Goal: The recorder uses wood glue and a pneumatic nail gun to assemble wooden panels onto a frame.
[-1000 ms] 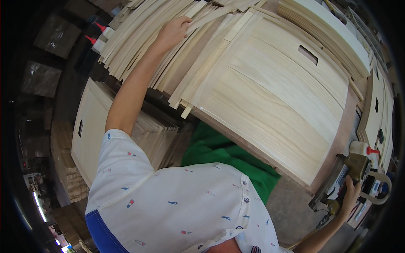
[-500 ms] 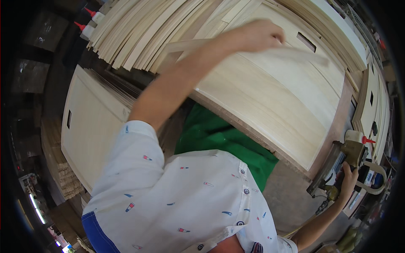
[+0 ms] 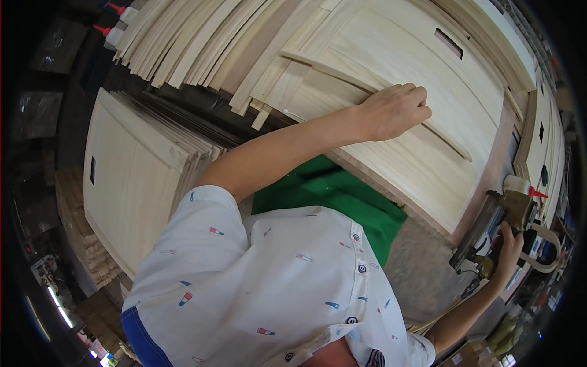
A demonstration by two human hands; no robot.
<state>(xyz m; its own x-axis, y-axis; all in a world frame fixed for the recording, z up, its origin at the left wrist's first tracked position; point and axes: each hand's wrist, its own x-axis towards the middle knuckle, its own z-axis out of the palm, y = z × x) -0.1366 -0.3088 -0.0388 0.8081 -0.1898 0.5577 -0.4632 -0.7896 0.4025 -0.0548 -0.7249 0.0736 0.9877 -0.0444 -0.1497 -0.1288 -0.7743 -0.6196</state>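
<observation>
My left hand is closed around the middle of a thin wooden strip, held slantwise over a pale wooden panel. Whether the strip rests on the panel or hovers just above it, I cannot tell. The panel has a dark rectangular slot near its far edge. At the right, my right hand is wrapped around a nail gun beside the panel's right end. Close by the gun is a white glue bottle with a red tip.
Many wooden strips lie side by side at the far left. Below them stand stacked panels. Two more red-tipped glue bottles are at the upper left, and further panels at the right. A green cloth hangs before me.
My left hand has come nearer to me with the strip, which was blurred and now lies at a slant across the panel. My right hand stays on the nail gun.
</observation>
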